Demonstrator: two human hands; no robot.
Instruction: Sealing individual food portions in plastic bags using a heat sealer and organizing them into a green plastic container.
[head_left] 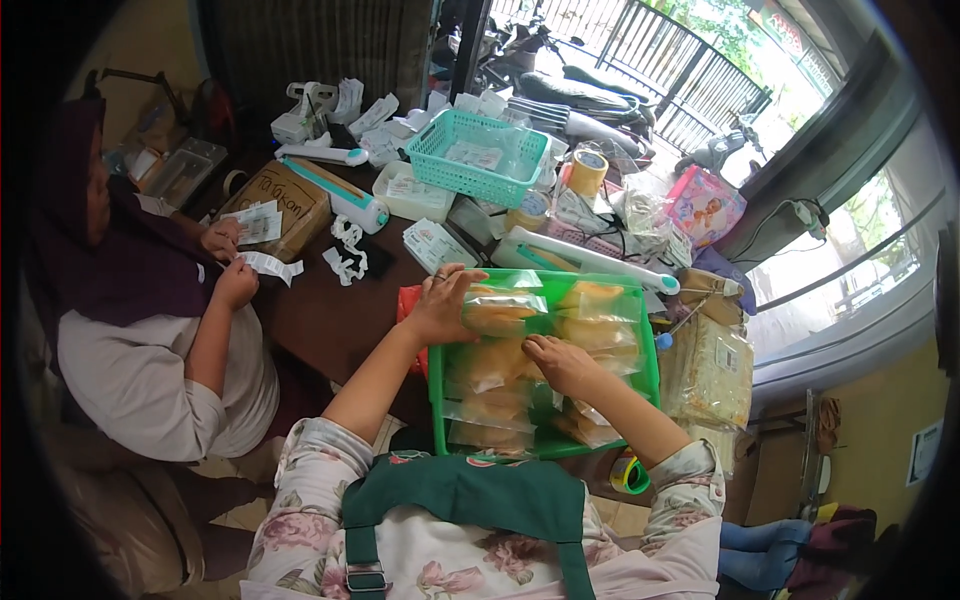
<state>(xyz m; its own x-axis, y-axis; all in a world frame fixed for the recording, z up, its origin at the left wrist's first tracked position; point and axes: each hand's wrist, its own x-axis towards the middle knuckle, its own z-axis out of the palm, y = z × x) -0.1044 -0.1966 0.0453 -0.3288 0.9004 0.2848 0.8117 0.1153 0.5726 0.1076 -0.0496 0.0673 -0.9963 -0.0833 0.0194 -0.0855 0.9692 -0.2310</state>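
Observation:
A green plastic crate (pixel 652 370) in front of me holds rows of clear plastic packets (pixel 490 410) with flat orange-tan contents. My left hand (pixel 443 308) reaches over the crate's left rim, fingers spread against the edge of the far-left packets (pixel 505 303). Near the middle of the crate, my right hand (pixel 565 366) has its fingers curled and pressed together among the packets. What they pinch, if anything, is hidden. More packets (pixel 600 330) lie stacked on the right side.
At left, another person holds paper labels (pixel 270 267) beside a cardboard box (pixel 275 210). Beyond the crate are a turquoise basket (pixel 475 185), bag sealers (pixel 590 262), tape rolls (pixel 587 172) and loose papers. Wrapped packages (pixel 708 370) stand close on the right.

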